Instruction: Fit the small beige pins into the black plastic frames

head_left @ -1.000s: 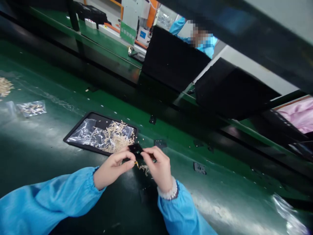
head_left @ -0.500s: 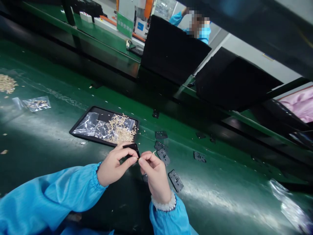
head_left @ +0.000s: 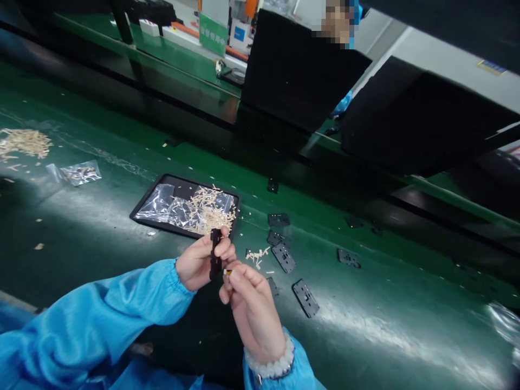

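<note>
My left hand is closed on a flat black plastic plate, turned so its narrow edge faces me. Close beside it, my right hand pinches a small connector with a pale end and a yellow and dark part. The rest of the connector is hidden by the fingers. Just beyond both hands lies a black tray, holding clear plastic bags and many small beige strips. A few loose strips lie on the bench right of the hands.
Several black plastic plates are scattered on the green bench to the right. At left are a heap of beige strips and a clear bag of small parts. Dark panels stand behind; a person is beyond them.
The black plate has turned from lying fairly flat to edge-on in my left hand. My right hand has moved slightly down, showing the connector. The view has shifted, so the bench things appear further right.
</note>
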The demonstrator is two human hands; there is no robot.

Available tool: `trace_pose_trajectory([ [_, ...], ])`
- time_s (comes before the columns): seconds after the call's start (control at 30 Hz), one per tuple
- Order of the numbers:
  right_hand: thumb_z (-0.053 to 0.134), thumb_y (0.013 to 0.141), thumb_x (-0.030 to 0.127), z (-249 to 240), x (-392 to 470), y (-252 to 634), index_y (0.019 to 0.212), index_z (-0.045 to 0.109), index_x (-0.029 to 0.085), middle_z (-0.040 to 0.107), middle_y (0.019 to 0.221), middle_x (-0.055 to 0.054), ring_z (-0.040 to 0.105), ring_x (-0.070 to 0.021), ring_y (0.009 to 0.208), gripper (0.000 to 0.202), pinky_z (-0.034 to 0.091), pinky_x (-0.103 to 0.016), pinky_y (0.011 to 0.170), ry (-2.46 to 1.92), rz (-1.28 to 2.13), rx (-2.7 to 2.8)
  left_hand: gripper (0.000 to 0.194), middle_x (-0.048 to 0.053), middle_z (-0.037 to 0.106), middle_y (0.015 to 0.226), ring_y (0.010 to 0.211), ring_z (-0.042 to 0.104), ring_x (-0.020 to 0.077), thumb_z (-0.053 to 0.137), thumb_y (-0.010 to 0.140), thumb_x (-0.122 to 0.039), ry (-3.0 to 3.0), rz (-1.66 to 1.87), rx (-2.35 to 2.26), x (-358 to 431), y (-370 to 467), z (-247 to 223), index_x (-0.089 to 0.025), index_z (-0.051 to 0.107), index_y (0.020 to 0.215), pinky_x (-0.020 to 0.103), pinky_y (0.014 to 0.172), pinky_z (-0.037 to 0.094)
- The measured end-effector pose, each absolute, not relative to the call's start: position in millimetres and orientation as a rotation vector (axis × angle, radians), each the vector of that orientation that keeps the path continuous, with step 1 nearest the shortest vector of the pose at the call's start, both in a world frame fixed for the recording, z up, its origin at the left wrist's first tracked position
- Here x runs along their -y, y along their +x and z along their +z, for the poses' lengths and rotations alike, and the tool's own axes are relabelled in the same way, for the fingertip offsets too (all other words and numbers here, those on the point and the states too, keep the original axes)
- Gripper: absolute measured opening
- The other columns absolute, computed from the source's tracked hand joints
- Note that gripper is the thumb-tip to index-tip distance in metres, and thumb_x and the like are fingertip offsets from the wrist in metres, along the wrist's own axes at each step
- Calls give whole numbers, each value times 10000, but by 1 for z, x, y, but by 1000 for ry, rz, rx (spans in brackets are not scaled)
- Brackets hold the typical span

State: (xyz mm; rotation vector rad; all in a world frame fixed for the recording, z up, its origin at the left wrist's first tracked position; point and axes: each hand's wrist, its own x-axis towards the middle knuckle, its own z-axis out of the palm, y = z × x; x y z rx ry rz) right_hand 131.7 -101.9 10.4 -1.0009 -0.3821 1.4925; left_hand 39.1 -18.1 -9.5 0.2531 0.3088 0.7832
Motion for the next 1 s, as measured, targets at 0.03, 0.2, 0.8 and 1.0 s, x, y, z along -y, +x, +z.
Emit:
trace_pose_trajectory([
  [0.03,723,704,311,10,102,129,581,605,163,471,617,23,367,-77,540,225,297,-234,504,-999,1506,378,206,-68,433,498,516,446,73,711,695,-119,231,783,-302,19,40,-8,-161,543,807,213,569,386],
  [0.2,716,699,301,9,101,124,580,597,169,455,543,39,359,-86,535,214,284,-250,531,-1043,1485,392,197,-68,418,505,516,435,78,685,706,-113,218,791,-310,20,40,-5,-170,521,798,221,573,379],
  [0.8,672,710,280,9,98,122,502,523,180,450,568,31,375,-116,608,275,307,-267,613,-1177,1339,557,180,-51,463,533,559,455,85,618,722,-35,234,801,-264,22,39,-9,-159,532,821,222,601,382],
  [1.0,640,722,225,7,98,122,553,548,179,437,588,39,355,-103,574,198,312,-260,579,-1224,1225,691,159,-44,484,550,563,461,87,611,737,-47,276,803,-267,23,38,-8,-161,532,816,218,600,388],
])
